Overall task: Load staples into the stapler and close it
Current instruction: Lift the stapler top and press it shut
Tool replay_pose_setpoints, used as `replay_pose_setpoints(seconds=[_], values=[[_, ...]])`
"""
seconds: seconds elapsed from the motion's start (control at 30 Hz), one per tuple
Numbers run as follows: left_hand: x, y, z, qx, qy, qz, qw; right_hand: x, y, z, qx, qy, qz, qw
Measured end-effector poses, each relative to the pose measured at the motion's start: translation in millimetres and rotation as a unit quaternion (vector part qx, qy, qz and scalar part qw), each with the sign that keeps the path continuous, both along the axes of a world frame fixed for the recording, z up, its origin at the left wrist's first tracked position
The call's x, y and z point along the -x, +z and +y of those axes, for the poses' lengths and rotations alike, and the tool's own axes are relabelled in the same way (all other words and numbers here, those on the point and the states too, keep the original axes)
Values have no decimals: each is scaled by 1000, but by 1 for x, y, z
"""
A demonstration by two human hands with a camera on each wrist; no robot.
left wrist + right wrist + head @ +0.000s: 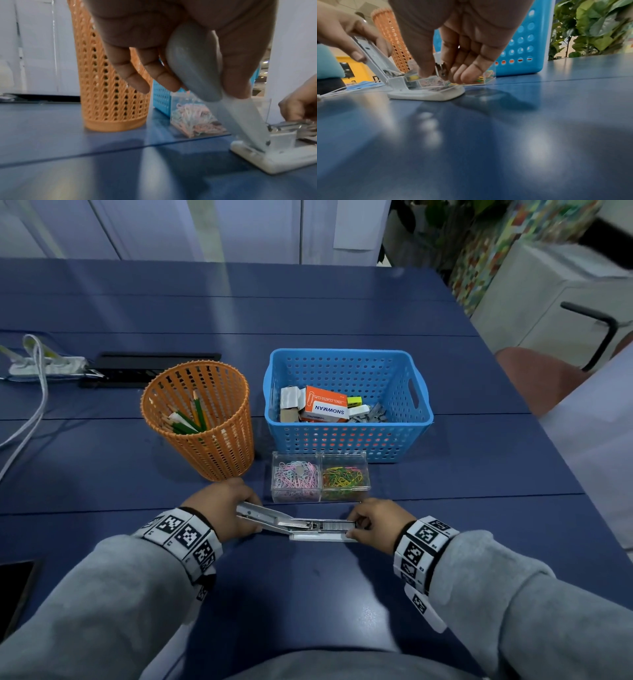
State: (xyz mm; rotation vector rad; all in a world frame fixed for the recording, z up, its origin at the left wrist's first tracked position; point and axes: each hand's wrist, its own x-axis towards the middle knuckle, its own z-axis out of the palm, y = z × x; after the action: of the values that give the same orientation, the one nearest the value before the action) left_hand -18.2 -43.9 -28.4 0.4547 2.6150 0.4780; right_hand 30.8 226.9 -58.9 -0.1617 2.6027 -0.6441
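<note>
Left hand (219, 510) grips raised stapler lid (260, 513); right hand (375, 520) apparently pinches front end.

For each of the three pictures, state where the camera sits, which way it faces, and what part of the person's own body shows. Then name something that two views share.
Head: worn on the head, facing forward and down at the table; both grey sleeves and both hands show.
Left wrist: low beside the left hand, facing along its fingers gripping the stapler's raised top arm.
Right wrist: low beside the right hand, facing its fingers at the stapler's front end.
Shared: both wrist views show the orange pencil cup and the blue basket.
</note>
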Motion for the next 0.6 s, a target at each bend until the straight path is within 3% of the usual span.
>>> replay_pose_setpoints(seconds=[0.17,0.3,0.6], values=[[-3,21,26,-36,-29,47,998,-1,-4,2,17,-25,-10,999],[-7,22,44,-80,-20,38,996,-1,-5,4,24,-43,-19,999],[-22,-23,98,-104,-51,-60,991,-4,-4,5,35,-74,-46,996]])
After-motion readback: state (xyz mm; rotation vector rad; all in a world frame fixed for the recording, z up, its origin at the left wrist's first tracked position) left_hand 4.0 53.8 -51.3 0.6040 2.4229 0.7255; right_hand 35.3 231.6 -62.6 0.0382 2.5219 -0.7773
